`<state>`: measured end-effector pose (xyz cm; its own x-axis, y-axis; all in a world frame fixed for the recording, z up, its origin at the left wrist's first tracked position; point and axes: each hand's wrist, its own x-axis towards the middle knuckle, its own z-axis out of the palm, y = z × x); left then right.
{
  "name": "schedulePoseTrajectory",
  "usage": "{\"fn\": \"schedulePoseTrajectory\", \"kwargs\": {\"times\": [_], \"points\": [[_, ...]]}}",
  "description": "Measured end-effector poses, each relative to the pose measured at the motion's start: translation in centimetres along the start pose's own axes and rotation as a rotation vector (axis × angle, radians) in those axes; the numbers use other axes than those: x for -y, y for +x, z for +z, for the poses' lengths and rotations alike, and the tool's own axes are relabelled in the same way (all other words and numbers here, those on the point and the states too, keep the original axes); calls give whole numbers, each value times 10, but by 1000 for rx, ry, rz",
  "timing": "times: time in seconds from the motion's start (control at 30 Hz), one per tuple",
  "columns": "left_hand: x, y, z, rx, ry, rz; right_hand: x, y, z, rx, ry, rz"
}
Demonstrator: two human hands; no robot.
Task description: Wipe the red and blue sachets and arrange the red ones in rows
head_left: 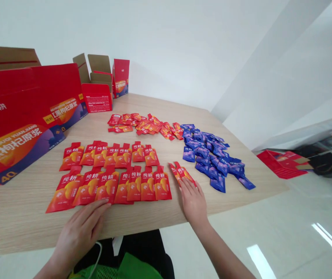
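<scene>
Along the near edge of the surface (17, 221), our left grip (80, 236) lies open, fingertips on the rows of red pouches (110, 174); our right grip (193, 203) touches two loose pouches (181, 172) (whether it pinches them we cannot tell). Blue sachets (209, 159) heap to the right, overlapping and hard to count.

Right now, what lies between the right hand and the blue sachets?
In the head view, red sachets sit at the fingertips of the right hand, then a narrow stretch of bare table before the blue sachets.
</scene>
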<state>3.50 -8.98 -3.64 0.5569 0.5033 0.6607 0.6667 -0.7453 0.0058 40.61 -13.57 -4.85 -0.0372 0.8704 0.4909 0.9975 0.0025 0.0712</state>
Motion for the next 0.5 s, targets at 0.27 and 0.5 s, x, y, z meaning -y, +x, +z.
{"fn": "schedulePoseTrajectory", "kwargs": {"times": [0.27,0.5], "points": [[0,2,1,-28,16,8,9,78,-13,-70,35,208],[1,0,2,-31,-8,-38,30,140,11,340,27,0]]}}
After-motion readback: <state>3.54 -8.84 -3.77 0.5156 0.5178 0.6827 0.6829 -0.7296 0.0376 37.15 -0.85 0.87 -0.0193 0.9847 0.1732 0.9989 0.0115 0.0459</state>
